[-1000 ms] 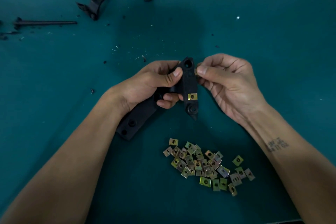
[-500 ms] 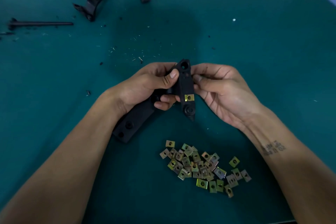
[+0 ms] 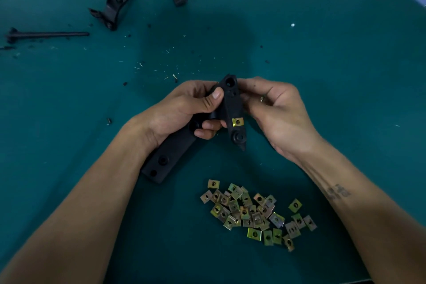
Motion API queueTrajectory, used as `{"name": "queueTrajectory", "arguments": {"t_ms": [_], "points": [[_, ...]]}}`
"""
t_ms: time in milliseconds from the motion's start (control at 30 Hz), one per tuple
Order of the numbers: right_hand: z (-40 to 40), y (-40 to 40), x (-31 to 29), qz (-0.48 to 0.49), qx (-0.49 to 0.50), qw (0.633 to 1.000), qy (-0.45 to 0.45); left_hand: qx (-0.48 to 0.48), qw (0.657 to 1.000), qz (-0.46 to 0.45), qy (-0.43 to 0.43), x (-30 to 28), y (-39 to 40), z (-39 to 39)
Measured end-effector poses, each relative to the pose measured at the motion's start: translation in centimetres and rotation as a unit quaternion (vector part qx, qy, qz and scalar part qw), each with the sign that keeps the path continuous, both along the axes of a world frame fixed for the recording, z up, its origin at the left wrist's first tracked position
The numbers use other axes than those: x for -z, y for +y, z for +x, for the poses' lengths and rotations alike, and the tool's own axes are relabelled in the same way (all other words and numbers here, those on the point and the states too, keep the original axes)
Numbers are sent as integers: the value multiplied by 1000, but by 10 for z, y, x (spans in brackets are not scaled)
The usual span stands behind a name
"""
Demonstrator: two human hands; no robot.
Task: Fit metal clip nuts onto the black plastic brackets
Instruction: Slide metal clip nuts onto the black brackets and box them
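Worktop (image 3: 345,99): broad, bare green on the right, spare black parts far left. Bracket (image 3: 231,108) held mid-air at centre; left hand (image 3: 184,113) fingers curled round it, right hand (image 3: 276,113) pinching its upper end. One clip nut (image 3: 238,121) seated (lower slot); loose pile (image 3: 253,212) near, unfitted.

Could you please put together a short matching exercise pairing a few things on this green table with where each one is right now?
Things:
1. bracket
2. fitted clip nut
3. pile of clip nuts
4. thin black rod

Places:
A. loose on the table, near edge, between the forearms
B. far left of the table
C. held up between the left hand and right hand
D. clipped onto the bracket's lower part

Pairs: 1-C, 2-D, 3-A, 4-B
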State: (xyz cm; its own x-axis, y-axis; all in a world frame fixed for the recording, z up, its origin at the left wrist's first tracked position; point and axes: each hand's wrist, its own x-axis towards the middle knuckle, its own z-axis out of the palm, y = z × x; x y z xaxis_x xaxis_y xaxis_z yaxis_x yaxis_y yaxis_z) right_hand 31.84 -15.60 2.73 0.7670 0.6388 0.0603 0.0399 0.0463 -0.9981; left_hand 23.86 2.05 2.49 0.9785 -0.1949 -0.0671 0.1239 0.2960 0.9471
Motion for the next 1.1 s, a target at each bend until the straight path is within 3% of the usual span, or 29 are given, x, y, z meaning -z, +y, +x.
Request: {"name": "queueTrajectory", "arguments": {"t_ms": [67, 167, 600, 933, 1100], "points": [[-1, 2, 2, -53, 13, 991, -123, -9, 1000, 6, 3, 0, -1, 1], [-2, 3, 3, -58, 42, 983, -170, -12, 1000, 7, 2, -1, -1, 0], [-4, 12, -2, -10, 19, 994, 108, -7, 1000, -19, 0, 1, -1, 0], [7, -6, -19, 109, 34, 966, 231, -18, 1000, -7, -4, 0, -2, 0], [2, -6, -23, 112, 27, 961, 250, -27, 1000, 3, -8, -1, -2, 1]]}}
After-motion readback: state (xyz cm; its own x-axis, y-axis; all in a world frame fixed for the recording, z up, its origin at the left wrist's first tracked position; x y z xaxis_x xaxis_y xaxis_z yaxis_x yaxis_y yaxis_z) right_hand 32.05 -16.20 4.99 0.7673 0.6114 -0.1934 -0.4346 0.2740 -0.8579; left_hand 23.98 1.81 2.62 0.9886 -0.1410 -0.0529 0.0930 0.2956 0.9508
